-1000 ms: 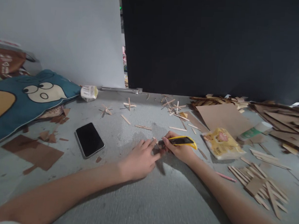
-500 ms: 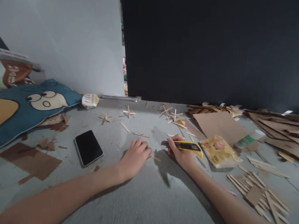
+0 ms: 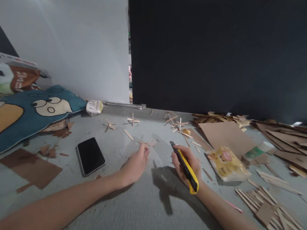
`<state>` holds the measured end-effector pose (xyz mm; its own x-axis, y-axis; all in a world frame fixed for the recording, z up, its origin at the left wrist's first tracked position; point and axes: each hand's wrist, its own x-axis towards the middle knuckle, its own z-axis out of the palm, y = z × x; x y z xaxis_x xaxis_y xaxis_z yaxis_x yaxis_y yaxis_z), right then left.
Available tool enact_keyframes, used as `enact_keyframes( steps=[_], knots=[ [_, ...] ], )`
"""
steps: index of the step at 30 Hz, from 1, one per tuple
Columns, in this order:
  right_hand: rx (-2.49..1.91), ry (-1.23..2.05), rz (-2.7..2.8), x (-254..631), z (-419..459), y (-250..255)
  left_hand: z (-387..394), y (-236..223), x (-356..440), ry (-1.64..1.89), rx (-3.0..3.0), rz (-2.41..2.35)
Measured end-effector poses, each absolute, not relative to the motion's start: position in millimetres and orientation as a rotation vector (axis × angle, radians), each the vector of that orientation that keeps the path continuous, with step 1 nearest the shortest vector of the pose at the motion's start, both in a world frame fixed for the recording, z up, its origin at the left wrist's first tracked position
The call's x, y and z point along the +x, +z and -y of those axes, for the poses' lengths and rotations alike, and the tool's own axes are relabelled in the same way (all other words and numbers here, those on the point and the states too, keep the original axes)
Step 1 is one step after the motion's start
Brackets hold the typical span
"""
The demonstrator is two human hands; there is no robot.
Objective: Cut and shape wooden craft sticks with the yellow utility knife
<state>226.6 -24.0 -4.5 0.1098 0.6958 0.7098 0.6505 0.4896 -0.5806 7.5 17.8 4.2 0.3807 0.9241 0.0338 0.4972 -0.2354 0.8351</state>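
Note:
In the head view my right hand is wrapped round a yellow and black utility knife. The knife is tilted, with its blade end pointing up and to the left above the table. My left hand is low over the grey table, its fingers drawn together. What they pinch, if anything, is hidden. Just beyond those fingertips lies a thin wooden stick, and another wooden stick lies farther off to the left. Several crossed-stick pieces stand towards the back, among them a small stick star.
A black phone lies left of my left arm, near a cardboard piece and a blue cushion. On the right are a yellow packet, a green-labelled bottle, a pile of sticks and cardboard sheets.
The knife has turned from lying level to slanting, its blade end up. My left hand has rolled and its fingers have closed. The small stick beside it no longer shows there.

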Motion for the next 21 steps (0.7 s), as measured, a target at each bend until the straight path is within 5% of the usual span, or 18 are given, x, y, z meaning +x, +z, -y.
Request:
enact_keyframes(
  steps=[5,21],
  knots=[
    [-1.095,0.226,1.639,210,37,-6,-17,-1,17,0.922,1.606,-0.914],
    [-0.884,0.244,1.747,196,42,-2,4,6,17,0.651,1.678,-0.912]
  ],
)
